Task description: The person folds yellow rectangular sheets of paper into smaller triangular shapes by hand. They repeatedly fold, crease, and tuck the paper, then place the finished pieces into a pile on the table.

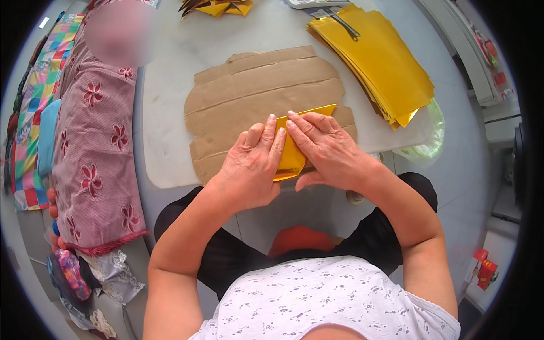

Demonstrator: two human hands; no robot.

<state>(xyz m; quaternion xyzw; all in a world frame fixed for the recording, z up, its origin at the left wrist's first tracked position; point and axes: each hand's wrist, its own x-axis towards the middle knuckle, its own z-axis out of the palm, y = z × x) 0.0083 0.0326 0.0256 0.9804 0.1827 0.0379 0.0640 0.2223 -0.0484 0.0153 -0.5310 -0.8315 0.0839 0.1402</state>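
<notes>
A folded sheet of shiny gold paper [292, 153] lies on a flattened piece of brown cardboard [263, 89] at the table's near edge. My left hand [257, 163] rests with its fingertips on the sheet's left side. From the other side, my right hand [327, 148] presses its fingertips near the fold at the top, close to the left fingertips, its thumb apart below. One pointed corner of the paper sticks out beyond my right fingers. The fingers hide part of the sheet.
A thick stack of gold paper sheets [378, 63] lies at the right, with a dark metal tool [346, 26] on it. Folded gold pieces [221, 7] sit at the far edge. A plastic bag [427, 144] hangs by the table's right corner. A pink flowered cloth [102, 140] covers a seat at left.
</notes>
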